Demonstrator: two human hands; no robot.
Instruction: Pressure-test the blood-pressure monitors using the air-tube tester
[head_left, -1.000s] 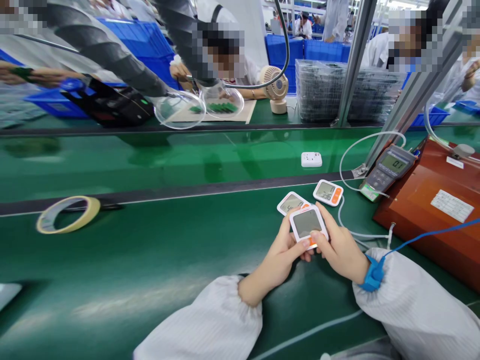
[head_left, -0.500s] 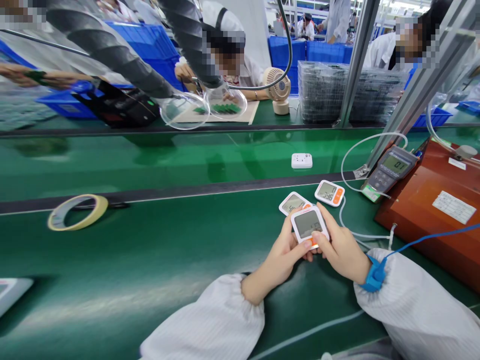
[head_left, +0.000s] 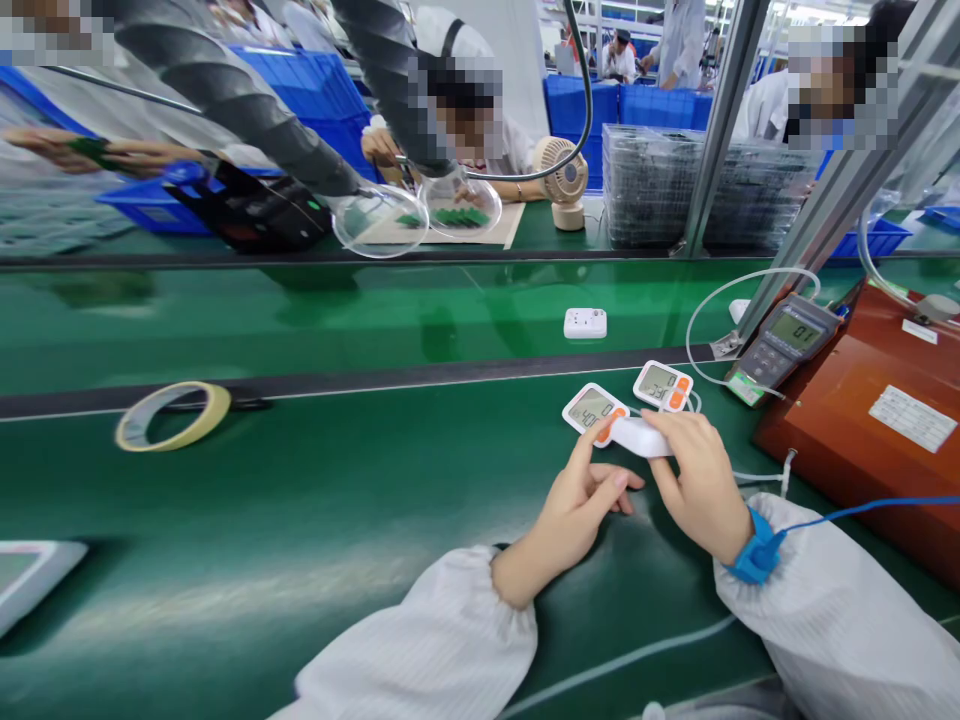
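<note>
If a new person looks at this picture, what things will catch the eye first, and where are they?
In the middle, the left hand and right hand hold a small white device edge-up over the green table. Just behind it lie two white-and-orange display units. A tape roll lies at left, and a red-brown box with a grey meter stands at right.

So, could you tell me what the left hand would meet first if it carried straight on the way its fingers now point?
Probably the white device that both hands hold: the left hand already touches its near end. Just beyond lies an orange-buttoned meter, though depth is unclear.
</note>
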